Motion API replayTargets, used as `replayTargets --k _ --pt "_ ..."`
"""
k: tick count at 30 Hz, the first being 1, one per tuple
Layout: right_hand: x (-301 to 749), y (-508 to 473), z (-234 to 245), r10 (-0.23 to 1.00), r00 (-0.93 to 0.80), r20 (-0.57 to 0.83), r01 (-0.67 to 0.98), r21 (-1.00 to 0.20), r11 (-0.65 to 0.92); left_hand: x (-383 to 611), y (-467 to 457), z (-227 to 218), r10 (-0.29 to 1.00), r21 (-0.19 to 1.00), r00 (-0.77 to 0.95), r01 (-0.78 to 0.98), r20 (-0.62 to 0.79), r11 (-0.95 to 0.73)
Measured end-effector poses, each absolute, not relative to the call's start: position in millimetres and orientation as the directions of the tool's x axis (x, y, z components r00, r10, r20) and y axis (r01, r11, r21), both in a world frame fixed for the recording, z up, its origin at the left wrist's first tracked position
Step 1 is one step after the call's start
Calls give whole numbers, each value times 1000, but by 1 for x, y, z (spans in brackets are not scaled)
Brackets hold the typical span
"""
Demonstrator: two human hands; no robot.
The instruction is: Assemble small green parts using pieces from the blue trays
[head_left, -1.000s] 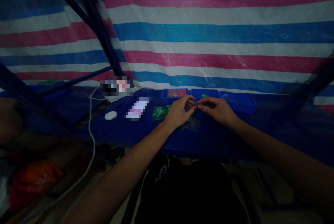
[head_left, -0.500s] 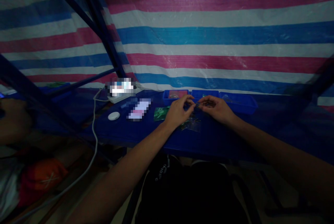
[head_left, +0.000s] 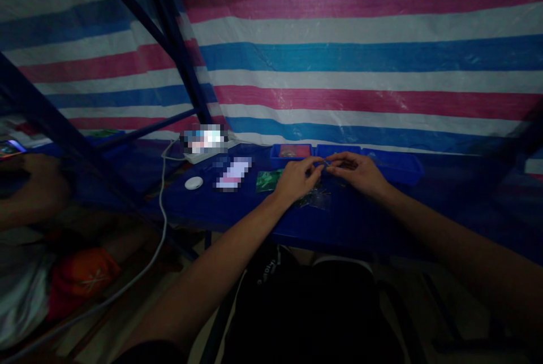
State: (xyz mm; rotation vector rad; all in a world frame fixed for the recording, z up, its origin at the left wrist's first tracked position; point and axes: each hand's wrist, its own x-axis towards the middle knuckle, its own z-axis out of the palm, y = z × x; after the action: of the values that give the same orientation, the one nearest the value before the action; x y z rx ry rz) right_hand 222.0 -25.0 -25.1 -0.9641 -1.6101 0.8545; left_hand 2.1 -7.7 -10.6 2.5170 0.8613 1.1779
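Observation:
My left hand (head_left: 299, 177) and my right hand (head_left: 354, 170) meet fingertip to fingertip above the blue table (head_left: 237, 211). Between them is a small, thin, light-coloured piece (head_left: 326, 163), too tiny and dark to name. The fingers of each hand are pinched at its ends. Just below the hands lies a clear plastic bag (head_left: 320, 200) with small thin metal-looking pieces (head_left: 307, 197) at it. To the left of my left hand rests a green packet (head_left: 268, 181), partly behind the wrist.
Blue trays stand behind my hands: one (head_left: 292, 152) holds something pink, another (head_left: 394, 167) is at the right. On the left are a pixelated phone (head_left: 234, 173), a white round object (head_left: 194, 183), a power strip (head_left: 207, 155) and a white cable (head_left: 163, 206). Another person's arm (head_left: 38, 189) shows far left.
The view has turned slightly left, so everything sits a little further right. My fingertips remain together, and the thin piece between them shows more clearly.

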Motion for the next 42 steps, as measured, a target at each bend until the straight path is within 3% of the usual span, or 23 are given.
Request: replayTargets --k 7,20,27,31,36,42 --pt "213 -32 -19 881 -136 454 230 -850 474 4 -10 -9 502 354 525 362 687 -862" --pt "215 -27 -24 908 -56 415 16 -909 416 3 -2 -11 437 286 562 339 702 -896" --pt "222 -20 -29 884 -10 468 179 -869 462 3 4 -12 436 280 530 351 727 -894" --pt "219 -26 -25 866 -112 487 307 -812 496 4 2 -11 454 302 537 349 711 -887" --pt "211 -36 -19 868 -197 455 292 -818 495 3 1 -11 446 312 553 323 704 -893" --pt "211 -35 -18 831 -67 553 390 -752 531 2 2 -10 454 311 530 340 716 -888"
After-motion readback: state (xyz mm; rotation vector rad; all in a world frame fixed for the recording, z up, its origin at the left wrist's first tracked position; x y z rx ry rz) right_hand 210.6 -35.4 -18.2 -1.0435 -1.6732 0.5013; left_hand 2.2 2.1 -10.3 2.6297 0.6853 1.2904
